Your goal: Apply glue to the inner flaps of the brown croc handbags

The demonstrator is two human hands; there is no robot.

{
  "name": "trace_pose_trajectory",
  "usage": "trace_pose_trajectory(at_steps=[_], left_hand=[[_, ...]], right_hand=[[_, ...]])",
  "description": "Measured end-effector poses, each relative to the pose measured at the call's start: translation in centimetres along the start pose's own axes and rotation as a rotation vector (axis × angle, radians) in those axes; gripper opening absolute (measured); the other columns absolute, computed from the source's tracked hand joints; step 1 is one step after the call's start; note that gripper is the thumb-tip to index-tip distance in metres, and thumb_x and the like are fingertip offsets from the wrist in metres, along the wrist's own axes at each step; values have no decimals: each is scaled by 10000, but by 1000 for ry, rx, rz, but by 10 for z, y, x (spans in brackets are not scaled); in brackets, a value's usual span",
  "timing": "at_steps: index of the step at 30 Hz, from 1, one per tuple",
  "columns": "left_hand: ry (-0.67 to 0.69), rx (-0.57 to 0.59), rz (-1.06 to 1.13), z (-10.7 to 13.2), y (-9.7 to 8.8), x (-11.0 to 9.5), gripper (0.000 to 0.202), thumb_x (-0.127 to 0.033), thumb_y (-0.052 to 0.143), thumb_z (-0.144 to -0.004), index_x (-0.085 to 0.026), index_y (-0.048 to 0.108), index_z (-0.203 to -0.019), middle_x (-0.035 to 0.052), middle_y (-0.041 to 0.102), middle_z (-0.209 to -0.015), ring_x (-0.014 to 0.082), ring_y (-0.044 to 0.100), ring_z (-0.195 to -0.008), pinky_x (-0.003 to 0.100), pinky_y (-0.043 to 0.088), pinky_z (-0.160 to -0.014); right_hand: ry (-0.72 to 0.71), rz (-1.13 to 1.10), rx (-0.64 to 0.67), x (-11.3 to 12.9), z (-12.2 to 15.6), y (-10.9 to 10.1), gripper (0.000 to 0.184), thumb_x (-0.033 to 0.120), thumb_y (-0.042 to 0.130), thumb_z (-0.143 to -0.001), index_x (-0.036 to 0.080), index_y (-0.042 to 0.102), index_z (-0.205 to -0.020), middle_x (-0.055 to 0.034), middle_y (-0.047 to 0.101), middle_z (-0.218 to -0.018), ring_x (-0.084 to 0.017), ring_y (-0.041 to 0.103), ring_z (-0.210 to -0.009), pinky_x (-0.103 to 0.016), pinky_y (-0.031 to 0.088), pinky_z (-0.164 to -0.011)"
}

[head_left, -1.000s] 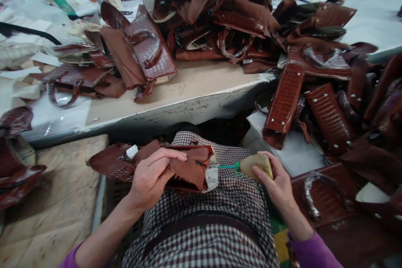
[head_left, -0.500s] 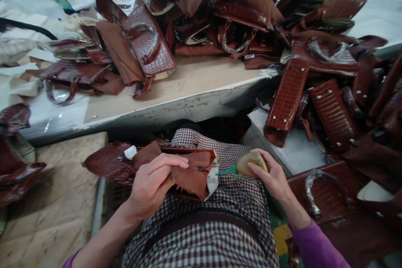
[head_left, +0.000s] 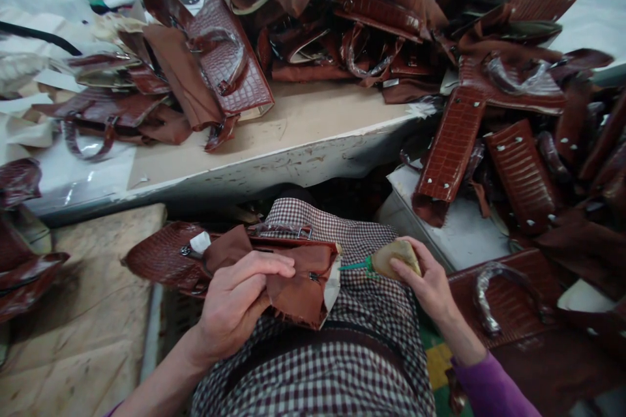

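Note:
A brown crocodile-patterned handbag (head_left: 169, 254) lies across my lap, its reddish-brown lining (head_left: 298, 273) facing up and a pale strip showing at its right end. My left hand (head_left: 237, 303) grips the bag near its middle, fingers over the lining and thumb tucked under. In my right hand (head_left: 430, 283) is a yellowish squeeze bottle (head_left: 394, 257) with a green nozzle (head_left: 356, 266). The nozzle points left, its tip at the bag's right end; whether it touches cannot be made out. A white tag hangs near the bag's left part.
Several brown handbags (head_left: 235, 58) are piled on the workbench (head_left: 205, 159) ahead. More bags and bag pieces (head_left: 521, 176) heap up at the right over a white box (head_left: 469, 241). A worn board (head_left: 83, 293) is on my left, with another bag (head_left: 24, 260) at its edge.
The bag's right end has tilted, its lower corner coming nearer to me. The bottle has shifted slightly right, with its nozzle still by the bag's end.

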State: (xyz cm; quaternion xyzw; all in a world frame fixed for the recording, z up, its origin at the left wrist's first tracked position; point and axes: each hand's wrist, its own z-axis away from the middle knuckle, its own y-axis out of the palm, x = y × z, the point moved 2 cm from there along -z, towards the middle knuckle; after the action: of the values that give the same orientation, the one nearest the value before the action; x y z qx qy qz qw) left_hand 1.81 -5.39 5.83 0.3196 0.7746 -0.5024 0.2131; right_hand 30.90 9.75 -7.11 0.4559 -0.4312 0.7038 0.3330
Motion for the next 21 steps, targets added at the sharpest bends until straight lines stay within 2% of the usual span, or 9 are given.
trace_pose_trajectory(at_steps=[3,9,18,21], left_hand=[[-14,16,-1,2,0,-1,257,11,529,-864,-162,667,-994,72,759,-935,192,721,-954,279,606,-812],[-12,-17,17,3,-1,-4,258,3,536,-857,-178,666,-989,67,761,-905,197,731,-915,275,616,-772],[-3,8,22,7,-1,-5,263,11,523,-861,-162,662,-1001,76,757,-924,193,722,-946,272,610,-800],[-2,-12,19,6,-2,-5,253,14,527,-863,-165,657,-986,68,755,-921,186,723,-939,264,608,-798]], right_hand=[[12,-12,75,3,2,-2,437,466,763,-765,225,654,-1112,-56,703,-1053,-296,648,-969,-402,521,-887],[32,-75,-68,-4,3,2,520,517,766,-757,219,615,-1155,-73,697,-1085,-302,650,-985,-406,541,-865],[55,-48,19,0,5,3,490,506,773,-759,214,632,-1128,-71,694,-1061,-309,638,-986,-410,514,-884],[37,-74,-53,-1,5,4,503,509,767,-767,212,617,-1145,-77,685,-1072,-302,638,-970,-409,516,-868]])
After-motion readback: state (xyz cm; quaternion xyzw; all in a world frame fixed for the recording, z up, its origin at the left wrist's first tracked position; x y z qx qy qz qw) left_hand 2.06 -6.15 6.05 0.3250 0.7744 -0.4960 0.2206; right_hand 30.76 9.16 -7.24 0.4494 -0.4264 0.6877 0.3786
